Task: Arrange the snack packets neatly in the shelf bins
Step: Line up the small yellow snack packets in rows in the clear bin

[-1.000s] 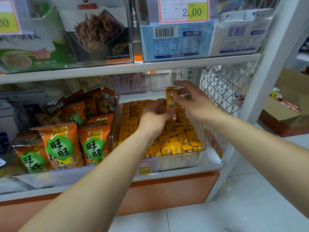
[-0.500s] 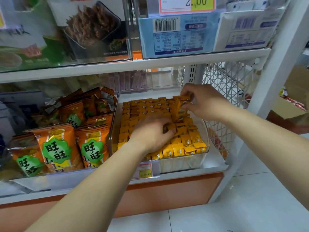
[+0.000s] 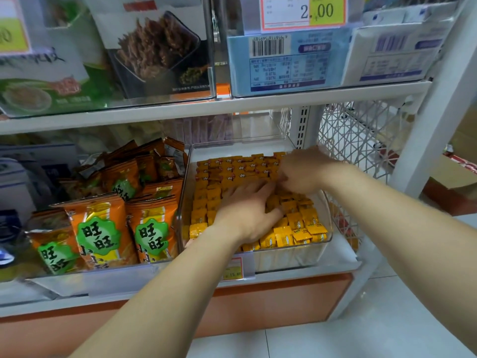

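A clear plastic bin [image 3: 328, 229] on the lower shelf is full of small yellow-orange snack packets [image 3: 296, 228], laid in rows. My left hand [image 3: 246, 208] lies flat on the packets in the middle of the bin, fingers spread and straight. My right hand [image 3: 305, 170] is at the bin's back right, fingers curled down onto the packets there; what they hold is hidden and blurred. Left of the bin stand larger orange bags with green labels [image 3: 99, 228].
The white upper shelf [image 3: 258, 104] hangs low over the bin and carries clear boxes and a 2.00 price tag [image 3: 303, 11]. A white wire mesh panel [image 3: 361, 140] closes the right side. A price label [image 3: 233, 268] hangs on the shelf's front edge. Cardboard boxes [image 3: 459, 174] sit on the floor at right.
My right hand has come down from holding a packet above the bin to the back right rows. My left hand has flattened and spread out on the packets.
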Tool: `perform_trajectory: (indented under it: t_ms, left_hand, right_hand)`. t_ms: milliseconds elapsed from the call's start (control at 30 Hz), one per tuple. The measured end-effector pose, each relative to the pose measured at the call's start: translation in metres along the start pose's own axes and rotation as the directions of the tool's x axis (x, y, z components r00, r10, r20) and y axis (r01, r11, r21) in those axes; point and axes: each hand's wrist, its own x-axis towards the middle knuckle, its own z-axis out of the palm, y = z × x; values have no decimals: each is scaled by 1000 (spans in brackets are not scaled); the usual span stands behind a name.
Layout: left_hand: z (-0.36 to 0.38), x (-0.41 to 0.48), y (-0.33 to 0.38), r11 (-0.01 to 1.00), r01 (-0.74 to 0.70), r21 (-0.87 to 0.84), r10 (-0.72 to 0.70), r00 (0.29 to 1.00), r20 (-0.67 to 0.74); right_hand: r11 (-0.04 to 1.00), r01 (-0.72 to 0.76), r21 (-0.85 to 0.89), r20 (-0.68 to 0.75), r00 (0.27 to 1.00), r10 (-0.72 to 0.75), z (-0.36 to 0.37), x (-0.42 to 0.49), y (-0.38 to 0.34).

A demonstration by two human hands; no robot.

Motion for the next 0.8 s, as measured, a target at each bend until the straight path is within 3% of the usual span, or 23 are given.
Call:
perform_trajectory:
  t_ms: [100, 233, 333, 433, 633, 733, 800]
  left_hand:
    - [4, 2, -4, 1000, 20, 3, -20, 999, 31]
    - [5, 1, -7, 1000, -5, 3, 5, 999, 41]
    - [6, 2, -7, 1000, -3, 4, 3, 999, 49]
    - [4, 3, -8, 1000, 1, 12, -2, 998, 70]
    - [1, 3, -7, 999, 20, -31, -17, 995, 100]
    - [-6, 1, -1, 979, 19, -205, -43, 993, -113]
    - [-13, 1, 8, 893, 61, -446, -195, 946, -261]
  right_hand:
    - [986, -29, 164, -231, 971, 67, 6, 13, 0]
    - [986, -73, 151, -172, 980, 99, 17, 24, 5]
    - [948, -38, 316, -157, 983, 92, 23, 25, 10]
    - [928, 8, 372, -264, 960, 97, 24, 21, 11]
    - [806, 73, 587, -553, 764, 334, 29, -18, 2]
    - [755, 89, 650, -626, 627, 464, 36, -46, -3]
    - [679, 127, 723, -606, 588, 536, 31, -58, -4]
